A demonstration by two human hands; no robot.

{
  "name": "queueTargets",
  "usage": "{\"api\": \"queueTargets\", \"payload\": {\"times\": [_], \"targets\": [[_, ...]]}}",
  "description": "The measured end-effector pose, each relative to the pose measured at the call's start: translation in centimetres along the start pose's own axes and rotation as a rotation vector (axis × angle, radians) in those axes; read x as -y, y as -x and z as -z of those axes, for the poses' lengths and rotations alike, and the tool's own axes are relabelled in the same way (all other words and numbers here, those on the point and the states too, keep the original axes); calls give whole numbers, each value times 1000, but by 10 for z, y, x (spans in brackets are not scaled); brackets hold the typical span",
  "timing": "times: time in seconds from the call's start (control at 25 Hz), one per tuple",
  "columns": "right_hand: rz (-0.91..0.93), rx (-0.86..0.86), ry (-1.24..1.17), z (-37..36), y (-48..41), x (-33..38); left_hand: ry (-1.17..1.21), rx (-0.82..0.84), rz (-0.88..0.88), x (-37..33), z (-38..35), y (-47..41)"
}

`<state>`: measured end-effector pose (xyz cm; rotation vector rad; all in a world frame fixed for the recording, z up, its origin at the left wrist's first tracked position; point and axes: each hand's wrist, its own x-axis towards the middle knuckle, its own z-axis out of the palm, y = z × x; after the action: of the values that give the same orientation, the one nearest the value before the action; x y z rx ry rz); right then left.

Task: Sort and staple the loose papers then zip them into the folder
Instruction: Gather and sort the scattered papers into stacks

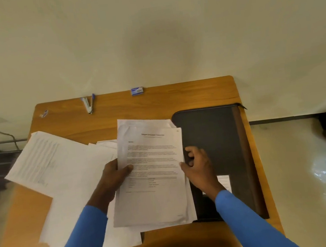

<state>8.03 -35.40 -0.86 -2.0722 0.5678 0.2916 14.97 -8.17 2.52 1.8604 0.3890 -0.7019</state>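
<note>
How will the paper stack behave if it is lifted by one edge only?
Likely floppy: the stack is thin loose sheets, so the far end would probably sag. Its edges are uneven and no staple shows, so sheets may slide apart unless the left hand pinches firmly. It looks light.

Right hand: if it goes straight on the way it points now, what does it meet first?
The right hand points away and to the left, so it would first meet the paper stack, whose right edge its thumb seems to touch; height is unclear.
</note>
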Motion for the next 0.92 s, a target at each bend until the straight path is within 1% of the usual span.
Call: {"api": "queueTargets", "payload": {"times": [0.08,0.16,0.24,0.32,0.4,0.48,0.52,0.6,0.72,0.8,0.92], "targets": [[121,65,63,-33,8,19,-29,-67,56,17,35,4],[239,126,116,-67,14,36,-120,-119,56,27,56,1],[225,262,89,-95,14,49,-273,-157,48,31,66,-7],[159,405,101,-122,12,57,-405,-256,17,35,72,-16],[166,396,204,-140,11,58,-432,-368,-25,43,73,-24],[167,338,286,-149,12,59,-335,-410,-32,51,72,-29],[150,313,307,-154,13,61,-286,-414,-32,56,74,-31],[114,280,323,-158,13,65,-279,-425,-67,63,77,-33],[51,250,310,-162,12,71,-361,-412,-201,71,82,-32],[13,243,296,-164,13,74,-421,-438,-315,75,82,-33],[-6,207,288,-170,16,75,-449,-415,-375,73,84,-35]]}}
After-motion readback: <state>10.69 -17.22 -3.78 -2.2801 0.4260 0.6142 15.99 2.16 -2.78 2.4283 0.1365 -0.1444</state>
